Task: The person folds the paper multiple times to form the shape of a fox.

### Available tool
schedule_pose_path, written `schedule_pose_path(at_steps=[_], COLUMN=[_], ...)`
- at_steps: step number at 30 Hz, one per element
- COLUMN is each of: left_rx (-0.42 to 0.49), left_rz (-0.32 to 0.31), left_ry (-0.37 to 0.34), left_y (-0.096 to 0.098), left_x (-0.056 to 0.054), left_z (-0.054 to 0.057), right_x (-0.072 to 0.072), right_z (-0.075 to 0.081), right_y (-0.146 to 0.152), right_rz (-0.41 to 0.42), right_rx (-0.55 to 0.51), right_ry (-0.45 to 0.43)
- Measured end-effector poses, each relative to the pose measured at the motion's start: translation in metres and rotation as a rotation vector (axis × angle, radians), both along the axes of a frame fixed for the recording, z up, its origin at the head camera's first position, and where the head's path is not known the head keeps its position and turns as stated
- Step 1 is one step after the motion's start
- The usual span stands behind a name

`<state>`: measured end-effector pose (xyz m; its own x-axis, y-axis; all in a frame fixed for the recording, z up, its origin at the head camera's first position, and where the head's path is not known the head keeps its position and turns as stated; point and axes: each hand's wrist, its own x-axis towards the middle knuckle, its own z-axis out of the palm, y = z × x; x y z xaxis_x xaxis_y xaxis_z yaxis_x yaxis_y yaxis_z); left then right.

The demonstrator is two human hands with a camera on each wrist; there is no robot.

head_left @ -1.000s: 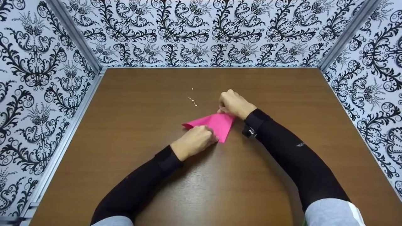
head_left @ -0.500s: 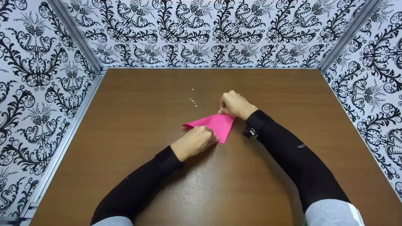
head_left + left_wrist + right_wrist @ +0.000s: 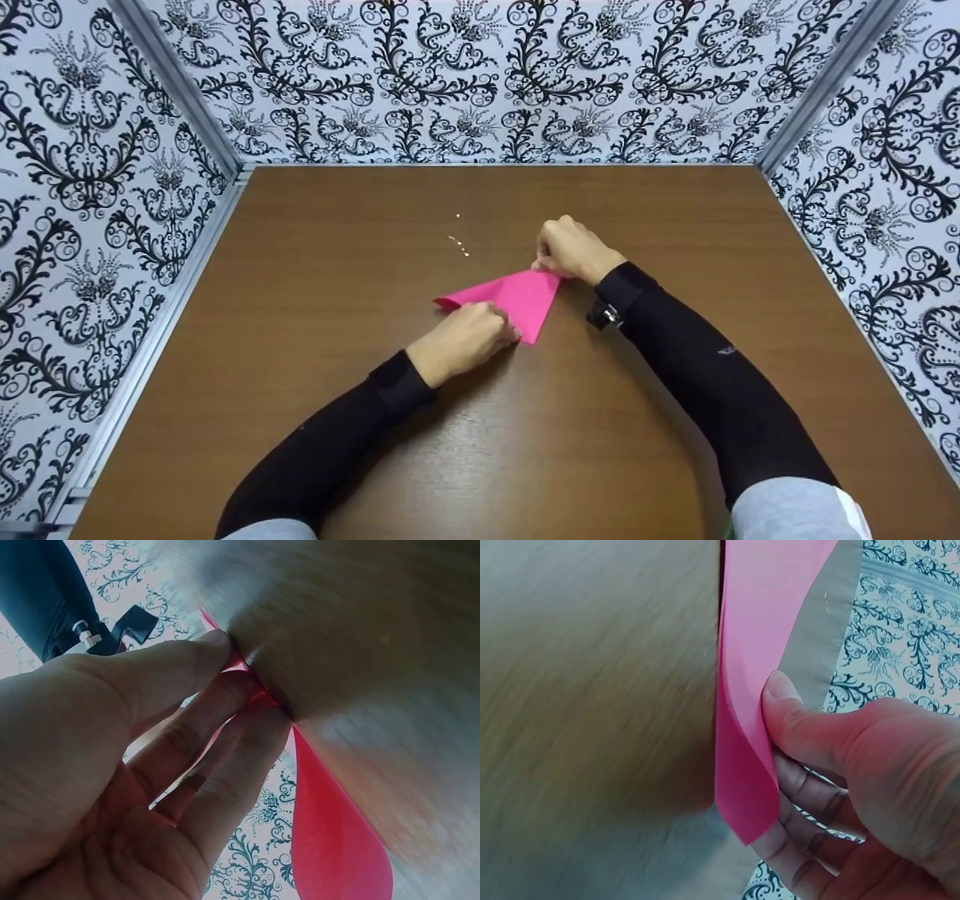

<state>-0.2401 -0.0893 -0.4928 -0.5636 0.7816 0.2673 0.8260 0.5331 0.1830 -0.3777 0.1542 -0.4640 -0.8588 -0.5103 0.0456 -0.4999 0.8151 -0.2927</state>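
A sheet of pink paper (image 3: 526,301), folded over, lies on the brown table with its left corner curling up. My left hand (image 3: 466,336) holds its near edge; in the left wrist view the thumb and fingertips meet along the pink paper (image 3: 334,829). At the far right corner, my right hand (image 3: 574,247) has its fingers bent at the edge. The right wrist view shows the thumb on one side of the paper (image 3: 761,630) and fingertips partly hidden at the other, with a loose flap curling near them.
Several small white specks (image 3: 460,245) mark the wooden table (image 3: 337,225) beyond the paper. Patterned black-and-white walls (image 3: 465,82) stand behind and at both sides, joined by grey metal posts (image 3: 180,82).
My right hand has slid slightly to the right along the paper's far edge. The left hand and the paper have stayed nearly in place.
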Motion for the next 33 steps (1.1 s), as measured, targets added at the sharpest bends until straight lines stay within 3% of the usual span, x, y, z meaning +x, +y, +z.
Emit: schedule_pose_path(at_steps=[11,33], left_rx=[-0.002,0.001], left_rz=[0.029,0.012], left_ry=[-0.002,-0.044], left_y=[0.0,0.0], left_x=[0.002,0.0], left_z=[0.001,0.001], right_x=[-0.007,-0.014], right_z=[0.0,-0.002], right_y=[0.023,0.06], right_rz=[-0.029,-0.143], right_rx=[-0.004,-0.019], right_ry=[0.02,-0.004])
